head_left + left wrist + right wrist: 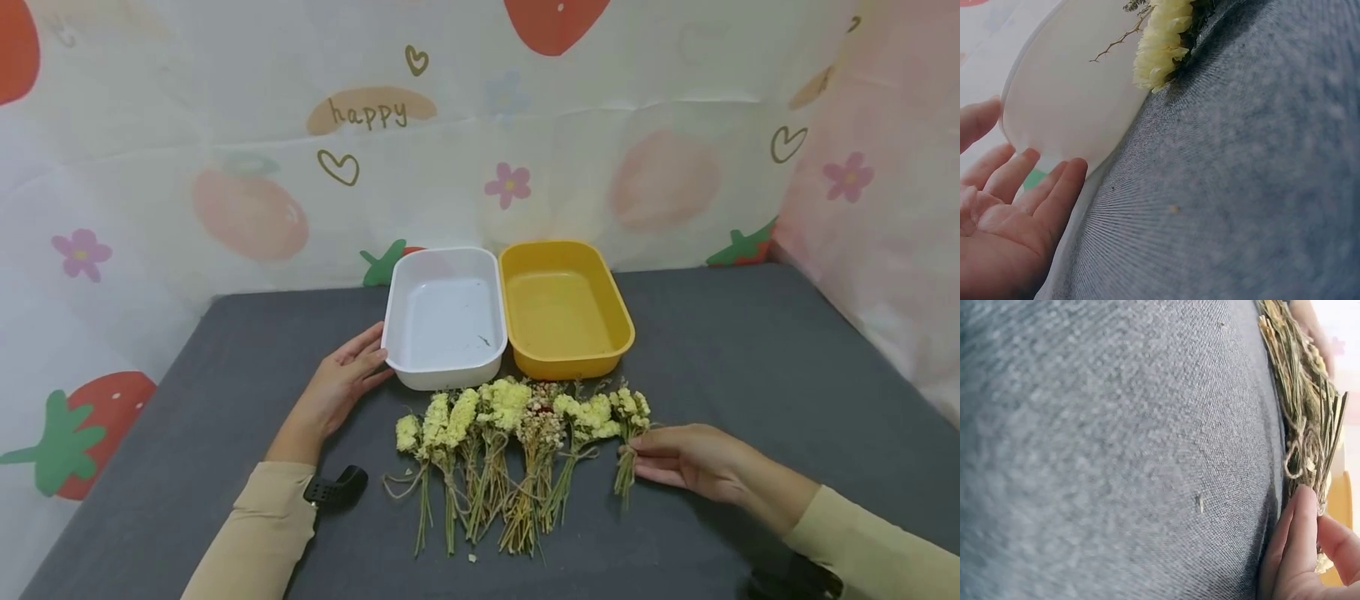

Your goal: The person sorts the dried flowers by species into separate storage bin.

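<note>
My left hand touches the left side of a white plastic basin; its fingers are extended and spread. In the left wrist view, the fingertips lie against the basin's outer wall. At the right end of a row of dried flower bunches, my right hand pinches a small yellow dried flower bouquet by its tied stems. The right wrist view shows thumb and fingers closed at the stems; the blossoms are mostly hidden there.
A yellow basin stands against the white one's right side. Twine-tied bunches lie in front of both basins on the grey cloth. A few plant scraps lie about, one inside the white basin. A printed curtain hangs behind.
</note>
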`<move>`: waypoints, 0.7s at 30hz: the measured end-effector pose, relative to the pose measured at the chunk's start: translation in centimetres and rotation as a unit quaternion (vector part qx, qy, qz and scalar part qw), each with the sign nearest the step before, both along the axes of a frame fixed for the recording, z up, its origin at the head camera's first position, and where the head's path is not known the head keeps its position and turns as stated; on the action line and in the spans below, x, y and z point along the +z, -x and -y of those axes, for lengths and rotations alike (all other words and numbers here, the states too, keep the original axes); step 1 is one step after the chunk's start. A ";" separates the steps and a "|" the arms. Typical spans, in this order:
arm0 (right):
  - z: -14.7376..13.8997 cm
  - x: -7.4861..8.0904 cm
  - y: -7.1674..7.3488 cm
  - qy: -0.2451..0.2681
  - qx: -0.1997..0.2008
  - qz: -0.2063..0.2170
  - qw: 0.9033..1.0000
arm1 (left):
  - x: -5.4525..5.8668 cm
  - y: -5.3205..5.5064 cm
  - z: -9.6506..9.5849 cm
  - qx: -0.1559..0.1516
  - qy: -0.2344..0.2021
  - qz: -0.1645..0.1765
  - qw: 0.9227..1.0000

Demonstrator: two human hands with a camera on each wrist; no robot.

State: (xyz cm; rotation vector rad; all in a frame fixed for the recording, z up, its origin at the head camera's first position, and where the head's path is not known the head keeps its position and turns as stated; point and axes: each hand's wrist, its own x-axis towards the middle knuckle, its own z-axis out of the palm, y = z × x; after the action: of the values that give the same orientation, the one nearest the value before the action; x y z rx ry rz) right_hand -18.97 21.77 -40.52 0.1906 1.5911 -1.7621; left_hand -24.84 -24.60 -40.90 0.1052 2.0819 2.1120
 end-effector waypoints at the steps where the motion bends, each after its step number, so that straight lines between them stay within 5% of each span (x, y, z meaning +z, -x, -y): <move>1: -0.1 0.0 0.0 -0.001 -0.001 -0.002 1.000 | 0.0 0.0 0.0 0.000 -0.003 0.000 1.000; 13: -0.9 1.1 -0.3 -0.019 -0.037 -0.040 0.998 | -0.5 0.3 0.2 0.003 -0.013 -0.003 1.000; 21: 0.1 2.7 -0.7 -0.012 -0.039 -0.101 0.994 | -0.7 0.2 0.2 0.004 -0.021 0.001 1.000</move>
State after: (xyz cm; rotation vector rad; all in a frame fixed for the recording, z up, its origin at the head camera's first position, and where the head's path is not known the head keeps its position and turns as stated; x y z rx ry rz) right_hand -18.28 21.71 -37.85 0.0891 1.7701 -1.8729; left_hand -25.00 -24.83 -41.55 0.0997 2.0409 2.1611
